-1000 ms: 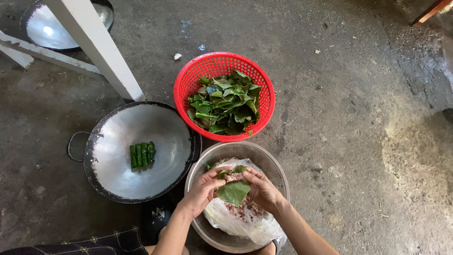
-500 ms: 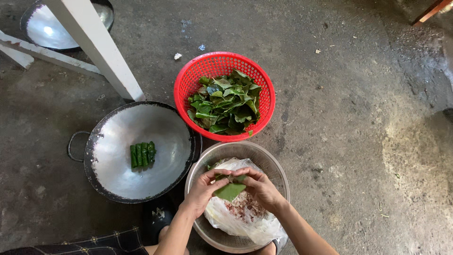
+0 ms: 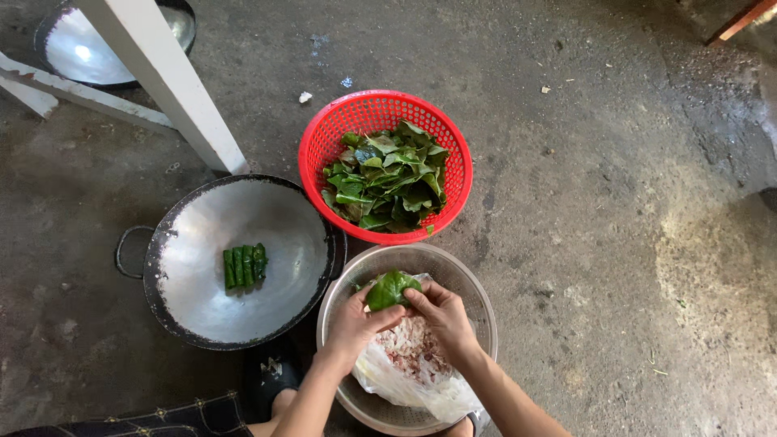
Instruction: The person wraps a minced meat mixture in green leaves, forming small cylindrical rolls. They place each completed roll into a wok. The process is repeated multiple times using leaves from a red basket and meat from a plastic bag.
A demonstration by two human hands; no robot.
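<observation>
Together, left hand (image 3: 352, 324) and right hand (image 3: 441, 316) pinch one leaf (image 3: 392, 289); four rolls (image 3: 244, 266) lie in one wok (image 3: 202, 316).

Glossy green leaf (image 3: 391, 290): folded into a rounded bundle, pinched at both sides by fingertips. Position: raised above the clear plastic bag of pinkish minced filling (image 3: 411, 356), at the bowl's far side.

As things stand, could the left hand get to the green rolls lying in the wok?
Probably yes: the green rolls lie uncovered in the open wok, on the left hand's side. But that hand is now pinching the folded leaf with the right hand.
</observation>
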